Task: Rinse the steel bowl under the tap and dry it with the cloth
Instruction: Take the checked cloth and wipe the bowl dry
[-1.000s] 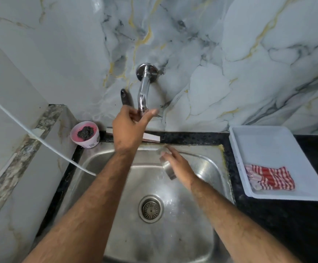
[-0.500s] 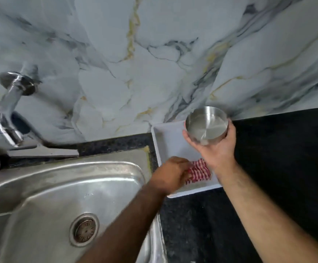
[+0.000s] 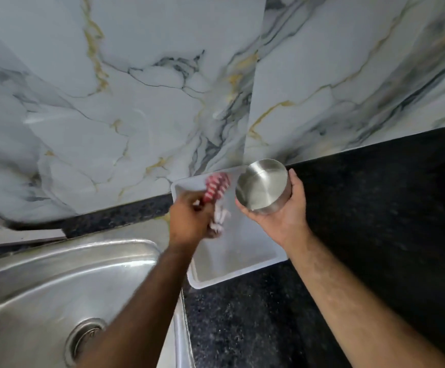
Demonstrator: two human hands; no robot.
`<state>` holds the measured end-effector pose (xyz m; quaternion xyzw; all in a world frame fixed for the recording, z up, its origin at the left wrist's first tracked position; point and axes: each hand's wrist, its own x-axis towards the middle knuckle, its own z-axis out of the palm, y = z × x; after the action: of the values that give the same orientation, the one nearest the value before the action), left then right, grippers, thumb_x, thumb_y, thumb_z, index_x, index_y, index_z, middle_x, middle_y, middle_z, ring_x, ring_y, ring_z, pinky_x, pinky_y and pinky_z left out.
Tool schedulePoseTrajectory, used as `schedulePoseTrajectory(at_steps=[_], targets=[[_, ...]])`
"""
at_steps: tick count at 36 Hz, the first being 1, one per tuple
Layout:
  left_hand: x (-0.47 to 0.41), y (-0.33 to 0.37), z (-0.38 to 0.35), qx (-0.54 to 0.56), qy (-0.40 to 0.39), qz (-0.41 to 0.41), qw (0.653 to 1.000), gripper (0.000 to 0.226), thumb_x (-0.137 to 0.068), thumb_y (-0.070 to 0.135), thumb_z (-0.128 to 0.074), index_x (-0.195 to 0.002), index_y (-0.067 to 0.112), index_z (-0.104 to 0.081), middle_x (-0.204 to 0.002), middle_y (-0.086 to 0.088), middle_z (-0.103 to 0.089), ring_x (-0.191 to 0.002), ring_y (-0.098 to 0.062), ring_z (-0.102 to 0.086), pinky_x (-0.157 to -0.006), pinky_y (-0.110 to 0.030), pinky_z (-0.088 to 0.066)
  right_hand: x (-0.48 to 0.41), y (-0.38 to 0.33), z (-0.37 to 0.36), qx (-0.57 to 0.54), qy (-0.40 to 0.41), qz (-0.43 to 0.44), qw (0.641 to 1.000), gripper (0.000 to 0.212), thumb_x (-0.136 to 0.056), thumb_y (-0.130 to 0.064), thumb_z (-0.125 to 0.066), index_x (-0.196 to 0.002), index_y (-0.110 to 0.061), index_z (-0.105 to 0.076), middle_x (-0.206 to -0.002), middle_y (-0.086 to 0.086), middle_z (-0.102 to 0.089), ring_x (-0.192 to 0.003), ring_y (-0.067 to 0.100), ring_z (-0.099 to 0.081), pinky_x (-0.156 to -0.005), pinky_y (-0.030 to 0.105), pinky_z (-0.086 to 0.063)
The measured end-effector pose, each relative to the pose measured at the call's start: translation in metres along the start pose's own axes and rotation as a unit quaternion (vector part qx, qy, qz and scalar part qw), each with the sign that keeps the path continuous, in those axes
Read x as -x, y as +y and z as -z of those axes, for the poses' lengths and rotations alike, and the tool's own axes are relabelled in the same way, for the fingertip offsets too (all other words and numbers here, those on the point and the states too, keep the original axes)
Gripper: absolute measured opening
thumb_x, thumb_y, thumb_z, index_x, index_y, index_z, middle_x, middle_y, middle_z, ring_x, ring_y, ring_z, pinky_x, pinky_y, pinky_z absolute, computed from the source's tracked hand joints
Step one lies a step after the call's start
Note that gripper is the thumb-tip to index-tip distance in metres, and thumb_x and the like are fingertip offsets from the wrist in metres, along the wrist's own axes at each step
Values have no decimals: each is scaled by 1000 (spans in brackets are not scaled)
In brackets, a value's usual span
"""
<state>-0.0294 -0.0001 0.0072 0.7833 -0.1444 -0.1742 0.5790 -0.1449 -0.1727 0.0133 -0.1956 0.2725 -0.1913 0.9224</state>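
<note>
While the right hand (image 3: 282, 216) cups the bowl (image 3: 262, 188), cloth (image 3: 216, 191) hangs beside it
Left hand (image 3: 192, 219) clenches the cloth above the tray (image 3: 242, 272), just left of the tilted bowl

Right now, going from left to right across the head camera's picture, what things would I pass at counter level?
Sink drain → steel sink → left hand → red and white cloth → steel bowl → right hand → black counter. The white tray lies under the hands, so I leave it unplaced.
</note>
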Motion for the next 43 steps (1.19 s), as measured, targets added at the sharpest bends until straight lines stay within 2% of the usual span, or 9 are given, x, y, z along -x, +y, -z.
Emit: schedulePoseTrajectory(at_steps=[8, 14, 18, 21, 26, 31, 35, 39, 43], targets=[[-8, 63, 43, -222, -99, -378, 893, 24, -78, -3, -79, -98, 9, -83, -105, -8, -74, -93, -22, -73, -81, -31, -58, 13, 74, -57, 112, -68, -59, 990, 48, -90, -67, -67, -126, -40, -82, -134, 4, -83, -121, 24, -80, -99, 58, -62], [-7, 77, 89, -558, -52, -333, 759, 32, -89, 33, -70, -116, 17, -74, -122, -3, -65, -103, -30, -63, -60, -36, -53, 19, 103, -98, 179, -65, -48, 980, 60, -100, -67, -52, -141, -29, -75, -141, 11, -78, -131, 30, -74, -104, 58, -60], [-3, 92, 116, -530, -207, -127, 813, 8, -83, 17, -67, -82, 11, -61, -64, 1, -54, -52, -21, -56, -51, -24, -44, 23, 121, -128, 261, -66, -4, 963, 38, -96, -56, -63, -127, -41, -80, -129, 1, -84, -115, 20, -81, -89, 41, -66], [-3, 88, 157, -368, -341, -99, 859, 24, -82, 1, -69, -73, 22, -77, -74, 7, -72, -67, -10, -65, -64, -2, -44, 29, 135, -137, 245, -71, -3, 967, 30, -99, -52, -64, -109, -34, -86, -116, 9, -81, -105, 27, -76, -88, 35, -60], [12, 72, 170, -34, -119, -179, 976, 17, -77, 8, -80, -93, 12, -83, -93, -7, -81, -93, -19, -76, -89, -34, -58, 37, 152, -166, 173, -81, 0, 981, 49, -107, -57, -52, -127, -20, -78, -108, 6, -86, -93, 24, -82, -86, 38, -62], [7, 65, 195, -364, 72, -348, 861, 25, -79, 5, -73, -104, 3, -78, -105, -17, -74, -87, -39, -70, -71, -36, -55, 49, 171, -197, 232, -93, 11, 968, 54, -111, -51, -49, -152, -20, -65, -141, 11, -78, -114, 23, -76, -84, 37, -63], [18, 66, 203, -504, -50, -153, 849, 55, -76, 17, -73, -126, -1, -61, -84, -6, -63, -71, -31, -59, -62, -34, -46, 52, 183, -210, 357, -120, 70, 924, 45, -104, -48, -60, -147, -40, -68, -132, -26, -78, -126, -8, -68, -125, 50, -46], [14, 70, 239, -335, -197, -149, 909, 31, -81, -3, -64, -95, 20, -80, -78, 3, -72, -82, -17, -68, -74, -21, -48, 56, 193, -211, 328, -127, 77, 933, 50, -91, -60, -66, -139, -48, -72, -158, -3, -66, -153, 24, -54, -129, 63, -38], [24, 73, 253, 32, -176, -123, 976, 42, -85, -19, -61, -86, 20, -78, -78, 5, -78, -77, -9, -72, -79, -25, -57, 59, 205, -221, 246, -137, 59, 958, 53, -84, -59, -78, -132, -39, -78, -139, -1, -77, -125, 21, -75, -104, 44, -58]])
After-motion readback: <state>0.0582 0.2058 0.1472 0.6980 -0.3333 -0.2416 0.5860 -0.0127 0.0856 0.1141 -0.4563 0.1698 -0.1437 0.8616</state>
